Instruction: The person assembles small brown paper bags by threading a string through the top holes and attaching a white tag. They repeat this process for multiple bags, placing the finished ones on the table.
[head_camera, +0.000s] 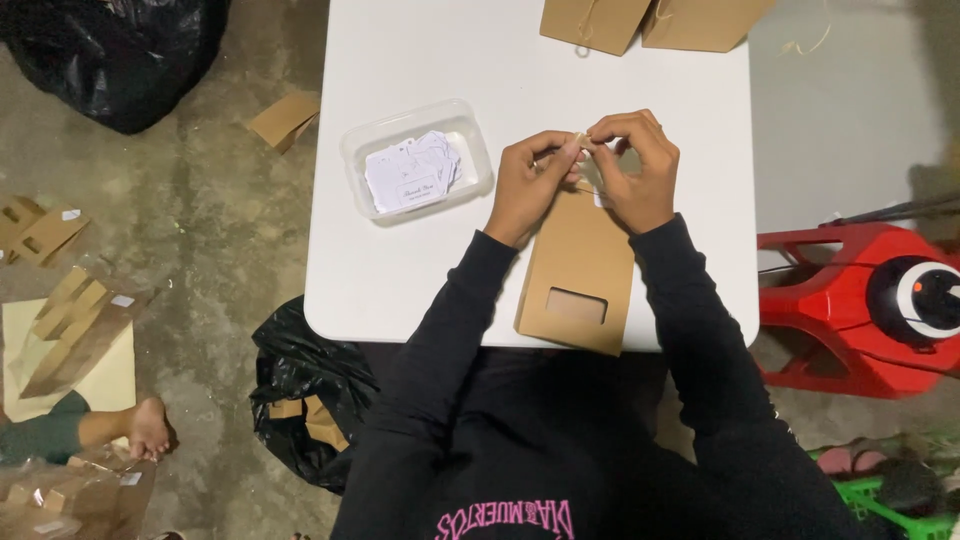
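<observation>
The left hand (528, 180) and right hand (632, 170) both pinch a thin string (583, 140) at the top of the brown bag (575, 270) lying flat on the table (420, 270), so I think the fingertips should stay close and pull gently.

Both arms, in long black sleeves, reach forward and bend inward so that the hands meet. The left hand (528, 185) has its fingers curled, thumb and forefinger pinched together at the tips. The right hand (634, 172) faces it, knuckles up, its fingertips (598, 130) pinched too and touching those of the left.
</observation>
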